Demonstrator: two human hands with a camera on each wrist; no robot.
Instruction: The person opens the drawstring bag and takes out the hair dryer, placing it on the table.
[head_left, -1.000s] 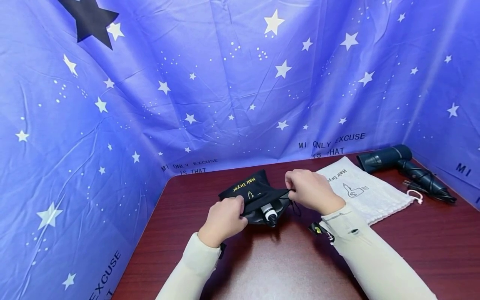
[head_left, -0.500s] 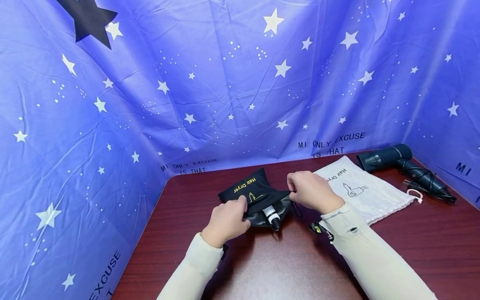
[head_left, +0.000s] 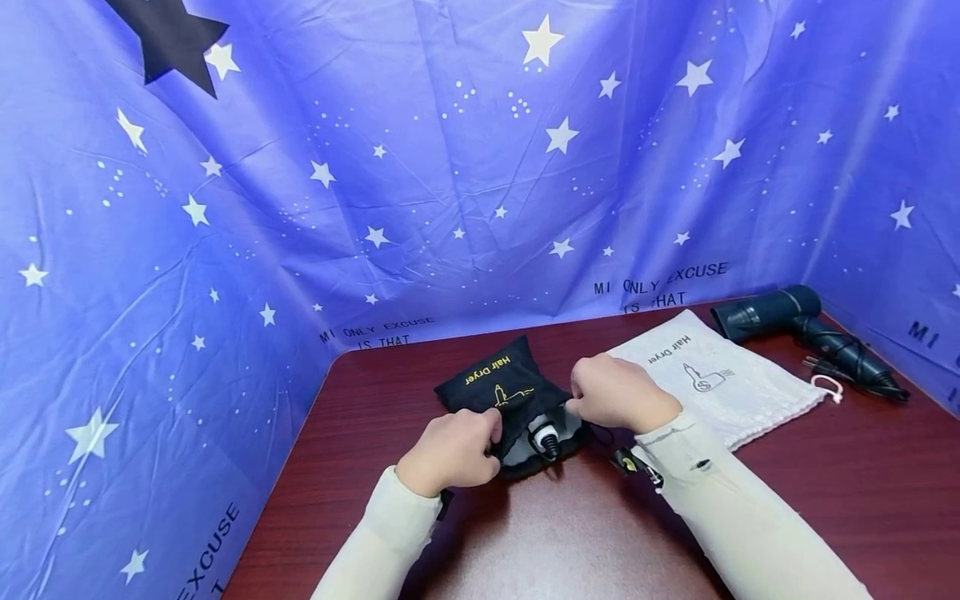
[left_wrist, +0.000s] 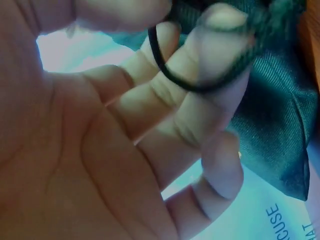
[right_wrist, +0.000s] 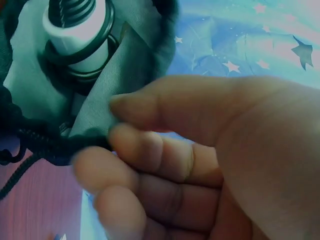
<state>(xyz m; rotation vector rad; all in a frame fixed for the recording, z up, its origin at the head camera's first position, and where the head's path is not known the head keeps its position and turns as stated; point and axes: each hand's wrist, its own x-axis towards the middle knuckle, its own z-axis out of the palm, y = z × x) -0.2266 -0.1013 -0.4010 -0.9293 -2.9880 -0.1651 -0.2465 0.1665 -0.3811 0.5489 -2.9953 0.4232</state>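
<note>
A black drawstring bag (head_left: 483, 379) with yellow "Hair Dryer" lettering lies on the table, its mouth spread toward me. Inside, a white hair dryer handle (head_left: 542, 431) with a black coiled cord end shows at the opening; the rest of the dryer is hidden in the bag. My left hand (head_left: 453, 450) pinches the left side of the bag's rim, and a black cord loop (left_wrist: 167, 72) crosses in front of its fingers. On the opposite side, thumb and index finger of my right hand (head_left: 622, 393) pinch the rim, as the right wrist view shows.
Right of the bag lies a flat white drawstring bag (head_left: 738, 400) with a dryer drawing, partly behind my right hand. Beyond it, at the table's back right, rests a black hair dryer (head_left: 772, 312) with its cord wrapped. A blue star-patterned curtain (head_left: 450, 167) borders the table.
Both hands have drawn the bag's rim slightly toward me and down. The mouth gapes lower around the white handle, and more of the yellow print shows.
</note>
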